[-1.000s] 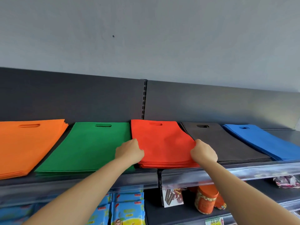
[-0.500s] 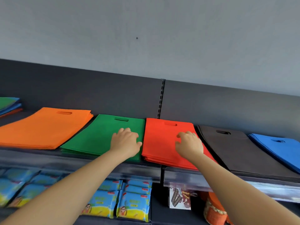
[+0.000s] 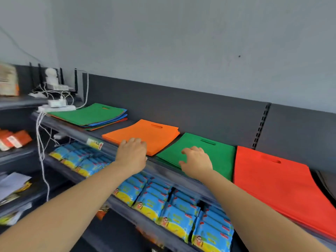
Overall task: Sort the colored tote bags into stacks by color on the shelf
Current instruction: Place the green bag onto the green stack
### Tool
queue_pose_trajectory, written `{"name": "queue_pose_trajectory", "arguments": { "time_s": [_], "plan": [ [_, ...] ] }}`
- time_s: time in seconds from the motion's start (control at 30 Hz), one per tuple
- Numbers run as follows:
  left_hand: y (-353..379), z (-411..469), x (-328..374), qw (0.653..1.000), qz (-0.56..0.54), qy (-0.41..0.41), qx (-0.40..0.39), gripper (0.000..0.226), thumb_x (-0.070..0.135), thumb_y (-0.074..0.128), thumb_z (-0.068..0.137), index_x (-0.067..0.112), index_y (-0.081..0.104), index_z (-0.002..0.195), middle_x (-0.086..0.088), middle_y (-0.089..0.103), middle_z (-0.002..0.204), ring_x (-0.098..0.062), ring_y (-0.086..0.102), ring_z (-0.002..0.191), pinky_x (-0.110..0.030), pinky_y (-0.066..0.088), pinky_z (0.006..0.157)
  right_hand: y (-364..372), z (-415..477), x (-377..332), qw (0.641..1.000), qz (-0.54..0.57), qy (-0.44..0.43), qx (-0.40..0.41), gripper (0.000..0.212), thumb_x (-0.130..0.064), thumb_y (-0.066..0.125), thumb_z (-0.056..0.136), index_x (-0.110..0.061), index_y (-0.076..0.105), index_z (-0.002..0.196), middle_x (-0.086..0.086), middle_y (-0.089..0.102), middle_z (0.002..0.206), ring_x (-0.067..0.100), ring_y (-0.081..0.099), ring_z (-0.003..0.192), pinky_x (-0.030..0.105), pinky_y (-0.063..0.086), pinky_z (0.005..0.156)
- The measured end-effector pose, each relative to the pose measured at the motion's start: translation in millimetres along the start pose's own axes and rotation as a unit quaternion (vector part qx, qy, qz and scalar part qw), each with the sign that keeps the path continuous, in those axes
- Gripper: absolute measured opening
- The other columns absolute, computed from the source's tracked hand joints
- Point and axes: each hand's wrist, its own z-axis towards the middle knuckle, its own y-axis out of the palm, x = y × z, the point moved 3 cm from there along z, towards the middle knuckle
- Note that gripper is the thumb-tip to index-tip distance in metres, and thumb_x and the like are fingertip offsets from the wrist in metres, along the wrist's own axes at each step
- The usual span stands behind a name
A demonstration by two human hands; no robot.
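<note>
One mixed pile (image 3: 87,115) lies far left, past both hands; left hand (image 3: 132,154) nearer, curled over orange stack (image 3: 145,132), grip unclear; right hand (image 3: 197,161) relaxed on green stack (image 3: 221,151).

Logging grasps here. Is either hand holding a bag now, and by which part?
Nothing is plainly held. The left hand curls over the near edge of the orange stack, grip unclear; the right hand rests on the green stack.

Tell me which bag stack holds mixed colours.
The far-left stack, green on top with blue and red edges beneath; the orange stack, green stack and red stack each show one colour.
</note>
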Motion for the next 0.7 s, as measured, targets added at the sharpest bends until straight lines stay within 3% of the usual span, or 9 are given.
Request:
{"name": "queue_pose_trajectory", "arguments": {
  "time_s": [0.33,0.7],
  "plan": [
    [15.0,-6.9,-157.3,0.998,0.030,-0.061,-0.019,0.042,0.038,0.049,0.095,0.013,0.048,0.129,-0.006,0.049,0.127,-0.026,0.044,0.121,-0.040,0.037,0.098,26.6,65.6,-154.4,0.996,0.035,-0.083,-0.022,0.045,-0.037,0.052,0.093,-0.016,0.050,0.133,0.011,0.047,0.134,0.030,0.038,0.127,0.041,0.039,0.102],
    [36.2,3.1,-298.4,0.995,0.053,-0.081,-0.019,0.039,0.040,0.053,0.094,0.014,0.050,0.122,-0.005,0.052,0.123,-0.025,0.045,0.121,-0.039,0.038,0.100,65.2,132.7,-300.3,0.990,0.048,-0.127,-0.029,0.044,-0.040,0.051,0.094,-0.018,0.050,0.133,0.009,0.049,0.130,0.030,0.040,0.125,0.039,0.037,0.098]
  ]
}}
